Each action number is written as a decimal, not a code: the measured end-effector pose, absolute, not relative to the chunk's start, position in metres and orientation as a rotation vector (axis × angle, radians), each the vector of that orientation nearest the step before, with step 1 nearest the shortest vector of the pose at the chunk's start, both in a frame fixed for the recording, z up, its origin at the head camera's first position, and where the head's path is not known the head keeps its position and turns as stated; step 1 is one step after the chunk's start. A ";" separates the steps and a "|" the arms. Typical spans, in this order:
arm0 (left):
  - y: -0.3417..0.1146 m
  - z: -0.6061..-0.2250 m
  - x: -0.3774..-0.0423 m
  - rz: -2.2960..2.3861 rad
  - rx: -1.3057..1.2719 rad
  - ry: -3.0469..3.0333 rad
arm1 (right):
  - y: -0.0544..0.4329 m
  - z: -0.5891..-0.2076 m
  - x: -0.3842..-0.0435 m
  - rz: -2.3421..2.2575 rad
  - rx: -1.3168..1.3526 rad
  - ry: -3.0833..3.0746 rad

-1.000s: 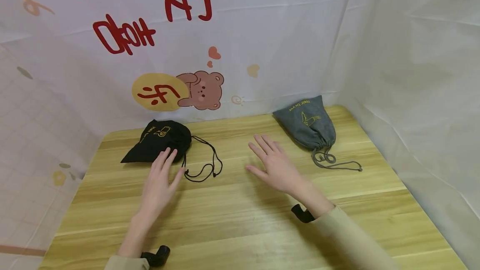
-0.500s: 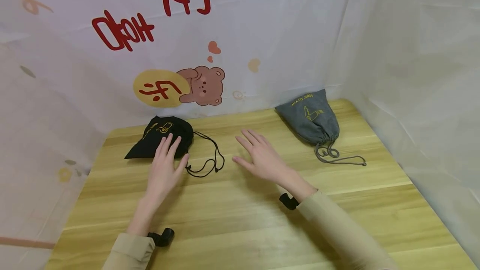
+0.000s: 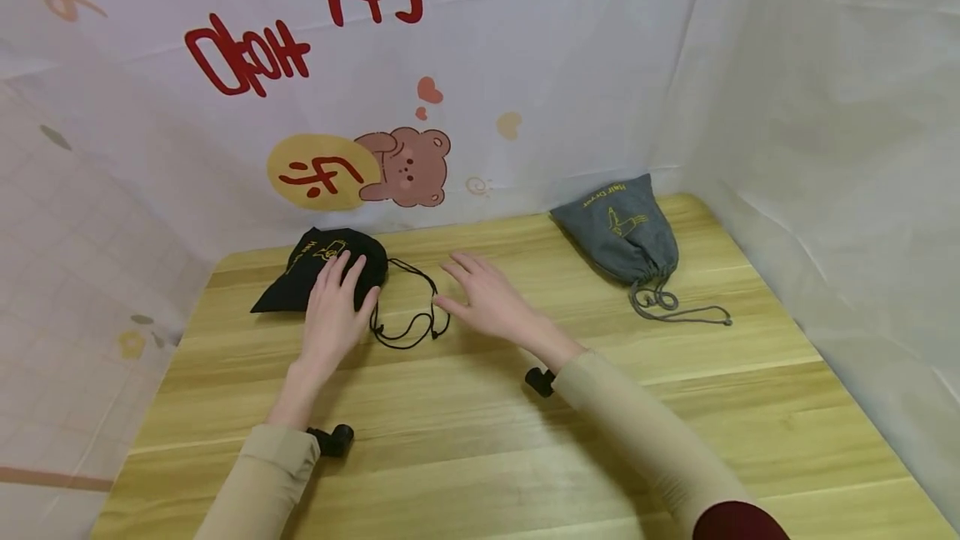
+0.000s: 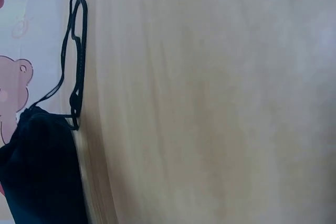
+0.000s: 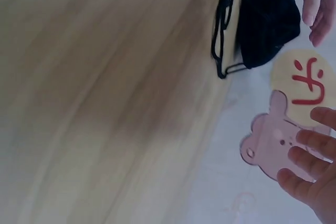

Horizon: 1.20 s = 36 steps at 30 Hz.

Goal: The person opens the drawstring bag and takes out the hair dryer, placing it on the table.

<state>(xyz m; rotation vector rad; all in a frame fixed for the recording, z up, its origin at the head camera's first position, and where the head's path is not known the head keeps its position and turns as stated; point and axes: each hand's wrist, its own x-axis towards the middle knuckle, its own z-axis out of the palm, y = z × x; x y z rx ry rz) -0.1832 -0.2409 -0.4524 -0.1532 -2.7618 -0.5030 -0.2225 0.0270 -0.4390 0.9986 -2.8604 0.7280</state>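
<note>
A black drawstring bag (image 3: 288,288) with yellow print lies at the back left of the table. My left hand (image 3: 333,315) is over its front side in the head view, fingers extended; whether it touches the cloth cannot be told. My right hand (image 3: 487,298) hovers just right of the bag's black cord (image 3: 408,346), its fingers spread and holding nothing. In the left wrist view the bag (image 4: 44,171) and its looped cord (image 4: 79,51) show at the left. The right wrist view has the bag (image 5: 268,19) at the top, with left fingers (image 5: 312,6) beside it.
A grey drawstring bag (image 3: 618,232) printed "Hair Dryer" lies at the back right, its grey cord (image 3: 686,315) trailing forward. Behind the wooden table (image 3: 450,440) hangs a white printed curtain (image 3: 570,65). Small black devices (image 3: 333,440) sit at both wrists.
My right hand has moved left toward the black bag's cord. My left hand has moved slightly forward, farther over the black bag. Both bags lie as before.
</note>
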 end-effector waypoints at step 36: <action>-0.236 -0.462 -0.234 -0.295 -0.013 -2.852 | -0.055 -0.453 -0.268 0.910 0.917 -3.000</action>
